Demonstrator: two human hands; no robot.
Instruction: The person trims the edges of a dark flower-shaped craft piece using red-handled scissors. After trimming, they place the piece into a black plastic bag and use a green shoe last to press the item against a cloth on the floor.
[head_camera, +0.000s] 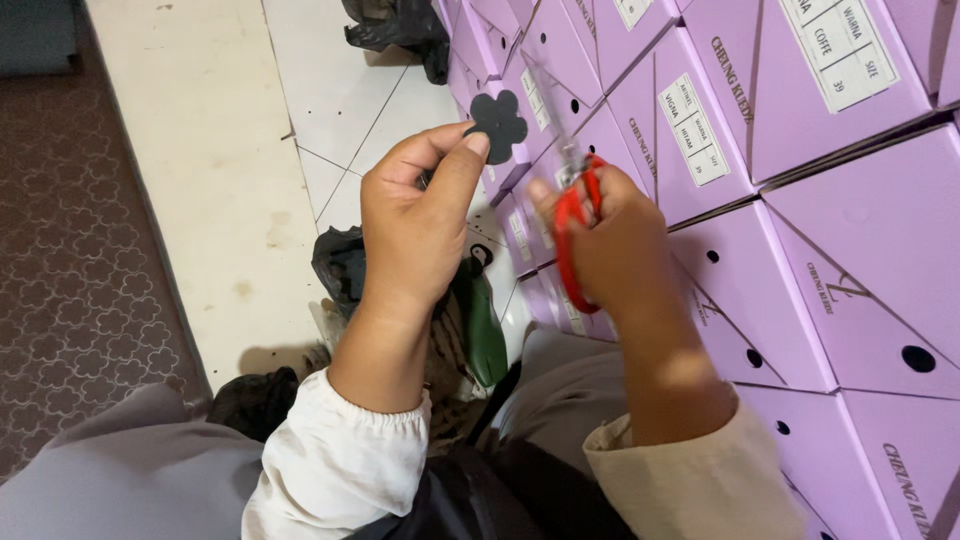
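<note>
My left hand (415, 215) pinches a small black flower-shaped cutout (498, 122) between thumb and forefinger and holds it up over the tiled floor. Just to its right, my right hand (610, 245) grips scissors with red handles (572, 225); their metal blades (556, 118) point up past the cutout, blurred. The blades do not touch the cutout as far as I can see. A dark green shoe-like object (480, 320) lies below my hands near my lap.
Stacked lilac cardboard boxes (800, 200) with white labels and round holes fill the right side. A black plastic bag (400, 28) lies at the top, another dark bag (340, 265) under my left wrist. White tiles (340, 90) and a patterned brown carpet (70, 230) lie to the left.
</note>
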